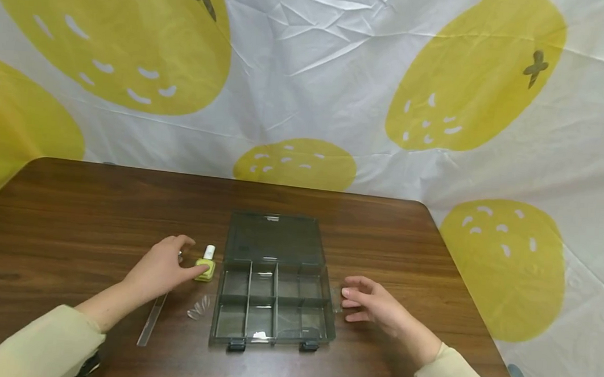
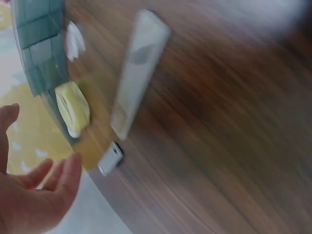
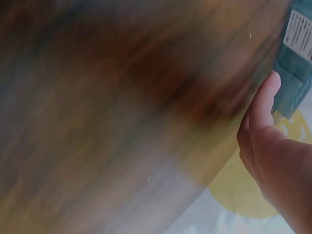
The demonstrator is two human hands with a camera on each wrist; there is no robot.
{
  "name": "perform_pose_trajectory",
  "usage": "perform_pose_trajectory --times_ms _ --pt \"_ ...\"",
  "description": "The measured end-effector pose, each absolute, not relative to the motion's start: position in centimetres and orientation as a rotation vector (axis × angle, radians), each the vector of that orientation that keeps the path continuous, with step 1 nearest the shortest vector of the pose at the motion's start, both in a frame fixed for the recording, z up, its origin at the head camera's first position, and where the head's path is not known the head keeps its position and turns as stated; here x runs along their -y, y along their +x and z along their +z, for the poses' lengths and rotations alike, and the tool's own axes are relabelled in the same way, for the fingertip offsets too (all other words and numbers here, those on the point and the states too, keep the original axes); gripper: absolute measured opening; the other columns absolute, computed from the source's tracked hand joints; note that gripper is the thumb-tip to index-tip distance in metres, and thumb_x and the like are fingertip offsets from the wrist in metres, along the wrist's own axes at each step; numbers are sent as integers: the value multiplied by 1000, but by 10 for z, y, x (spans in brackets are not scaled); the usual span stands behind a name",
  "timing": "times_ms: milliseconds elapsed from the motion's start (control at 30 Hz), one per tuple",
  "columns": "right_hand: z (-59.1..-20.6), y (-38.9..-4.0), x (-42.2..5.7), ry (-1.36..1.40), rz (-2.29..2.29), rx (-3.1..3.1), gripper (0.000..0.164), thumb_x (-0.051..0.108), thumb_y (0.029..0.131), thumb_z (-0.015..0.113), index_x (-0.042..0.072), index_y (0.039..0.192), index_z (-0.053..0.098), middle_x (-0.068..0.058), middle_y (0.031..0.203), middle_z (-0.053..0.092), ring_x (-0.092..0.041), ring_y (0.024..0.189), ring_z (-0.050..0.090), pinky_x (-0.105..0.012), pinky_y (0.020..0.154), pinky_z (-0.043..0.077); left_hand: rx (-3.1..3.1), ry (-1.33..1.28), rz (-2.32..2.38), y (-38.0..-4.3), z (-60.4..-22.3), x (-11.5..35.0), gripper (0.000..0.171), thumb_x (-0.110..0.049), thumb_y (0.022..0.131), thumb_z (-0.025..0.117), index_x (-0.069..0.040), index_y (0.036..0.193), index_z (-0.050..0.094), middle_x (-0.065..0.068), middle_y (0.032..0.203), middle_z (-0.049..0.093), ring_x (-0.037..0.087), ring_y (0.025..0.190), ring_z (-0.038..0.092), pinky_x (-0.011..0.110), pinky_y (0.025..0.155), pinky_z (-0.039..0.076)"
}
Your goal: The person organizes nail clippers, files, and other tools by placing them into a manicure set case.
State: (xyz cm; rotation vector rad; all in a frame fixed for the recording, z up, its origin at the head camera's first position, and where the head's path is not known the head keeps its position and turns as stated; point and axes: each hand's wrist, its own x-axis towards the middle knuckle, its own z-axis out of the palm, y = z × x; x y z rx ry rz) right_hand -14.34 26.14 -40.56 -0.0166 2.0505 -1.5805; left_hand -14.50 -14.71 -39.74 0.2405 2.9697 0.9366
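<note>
Pale sleeves (image 1: 37, 345) lay nearest the camera, and from them your hands reached over the wooden table (image 1: 381, 238). Your left hand (image 1: 161, 269) had its fingers parted and gripped nothing, its thumb showing in front of the yellow bottle (image 1: 204, 270) (whether it touched, I couldn't tell). That bottle was just left of the smoky box (image 1: 273, 342), its white cap (image 1: 209, 251) towards the far side; I couldn't tell if it stood or lay. The box's lid (image 1: 274, 238) was laid back on the far side. Clear nail tips (image 1: 199, 307) lay on the bottle's near side, and a flat strip (image 1: 151, 320) lay farther left, partly behind your wrist.

Your right hand (image 1: 372, 306) was just right of the box, its fingers loosely bent with gaps between them and no visible hold on anything; contact with the box wall was unclear.

For handling, the bottle looked light but stiff, probably smooth glass that could slip or chip. Your surest hold seemed to be thumb and finger on opposite sides of its body, below the cap. The box looked light too, its thin walls best taken low at both sides.
</note>
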Motion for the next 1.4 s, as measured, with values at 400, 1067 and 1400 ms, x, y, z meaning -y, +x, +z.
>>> perform_pose_trajectory --times_ms 400,1067,1400 --pt "-411 -139 -249 -50 -1609 -1911 68 19 91 58 -12 139 21 -10 108 51 -15 91 59 -36 81 54 -2915 153 886 -160 -411 125 56 -34 73 74 11 103 56 15 83 62 21 69 55 34 60 46" --pt "-414 -140 -237 -20 -1583 -1947 70 8 86 64 -13 139 24 -8 102 47 -10 85 58 -30 74 54 -2971 216 868 -161 -417 121 30 -11 63 68 3 88 60 12 77 55 21 68 48 31 57 39" --pt "-414 -139 -238 -23 -1588 -1936 68 7 86 63 -12 139 25 -4 97 47 -8 84 58 -28 74 54 -2972 277 917 -159 -405 124 35 -10 62 68 2 94 62 12 83 56 20 71 49 29 59 40"
